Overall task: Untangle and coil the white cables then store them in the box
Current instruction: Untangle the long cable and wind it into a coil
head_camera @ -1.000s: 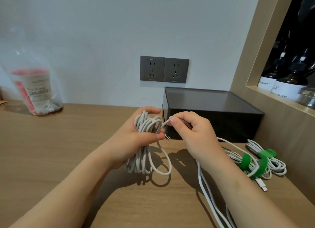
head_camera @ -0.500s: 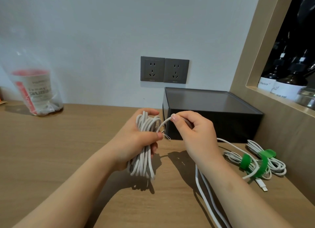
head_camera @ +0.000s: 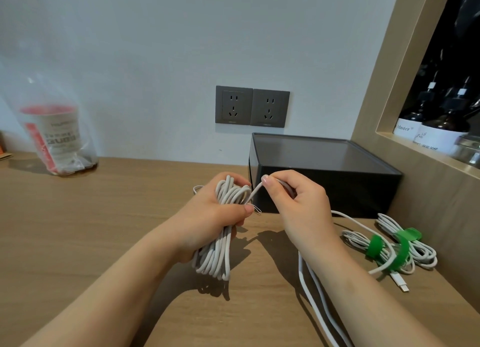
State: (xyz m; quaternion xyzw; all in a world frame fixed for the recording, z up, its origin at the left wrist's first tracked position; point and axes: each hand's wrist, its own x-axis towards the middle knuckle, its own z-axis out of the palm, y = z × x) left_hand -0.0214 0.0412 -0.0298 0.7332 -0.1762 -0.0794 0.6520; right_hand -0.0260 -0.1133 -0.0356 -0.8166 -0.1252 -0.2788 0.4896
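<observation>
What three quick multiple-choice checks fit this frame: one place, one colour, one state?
1. The strapped cable coils lie: A) in a drawer; B) on the floor; C) on the desk, right of the right hand.
2. Their straps are: A) green; B) red; C) black.
3. The left hand: A) lies flat; B) grips the white cable bundle; C) hangs empty.
Key: 1 C, they rest on the wood beside the right forearm; 2 A, both straps show green; 3 B, its fingers curl round the bundle.
</observation>
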